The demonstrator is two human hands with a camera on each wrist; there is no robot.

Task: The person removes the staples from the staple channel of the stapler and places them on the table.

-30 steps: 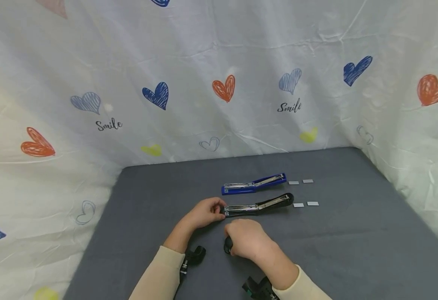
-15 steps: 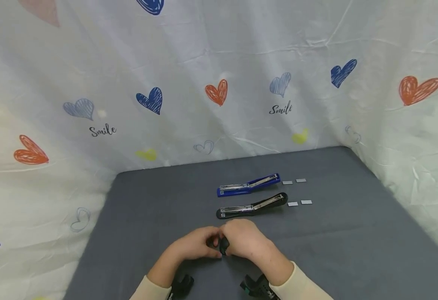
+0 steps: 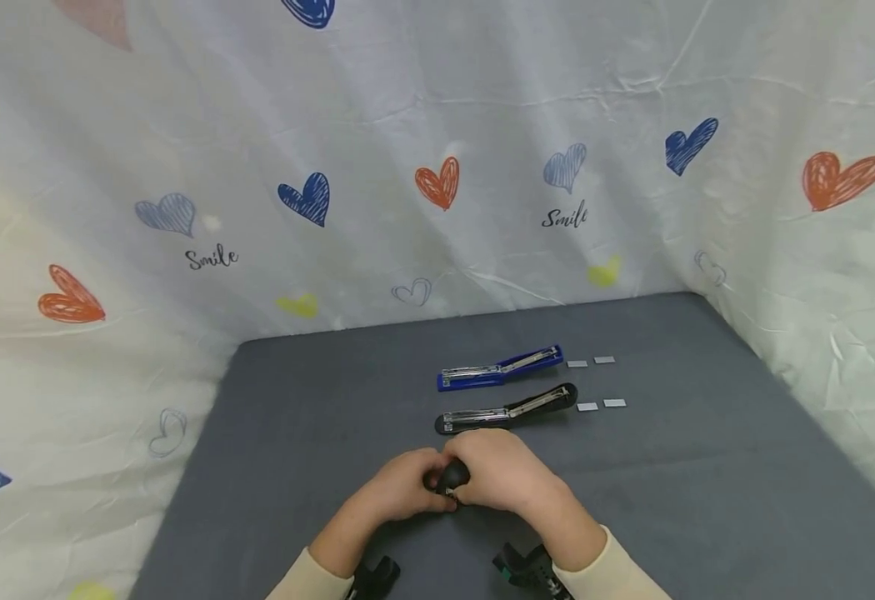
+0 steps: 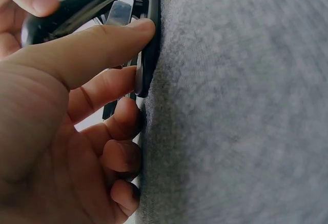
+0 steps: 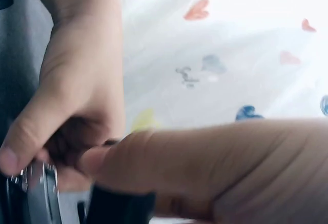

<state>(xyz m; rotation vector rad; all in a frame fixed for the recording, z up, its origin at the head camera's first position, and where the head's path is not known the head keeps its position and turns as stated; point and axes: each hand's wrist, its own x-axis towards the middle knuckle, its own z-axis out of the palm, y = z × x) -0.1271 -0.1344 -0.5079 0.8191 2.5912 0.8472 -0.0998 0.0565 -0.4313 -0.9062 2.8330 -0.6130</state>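
Observation:
A black stapler (image 3: 454, 475) is held low over the grey table, close to its front, between both hands. My left hand (image 3: 403, 487) pinches its base with thumb and fingers. In the left wrist view the stapler's base (image 4: 150, 49) stands against the grey cloth, its top arm angled away from it. My right hand (image 3: 501, 471) grips the top arm, and much of the stapler is hidden by the fingers. Just beyond the hands lies another black stapler (image 3: 550, 401), spread apart with its metal track showing. A blue stapler (image 3: 471, 384) lies behind it, likewise spread.
Two small pale strips, one of them this strip (image 3: 587, 407), lie right of the black stapler. Two more, including this strip (image 3: 577, 364), lie right of the blue one. A white cloth (image 3: 370, 250) with printed hearts hangs behind the grey table (image 3: 317, 400).
My left hand has let go of the black stapler lying on the table. It has come nearer and taken hold of the one in my right hand, whose top arm now stands more raised.

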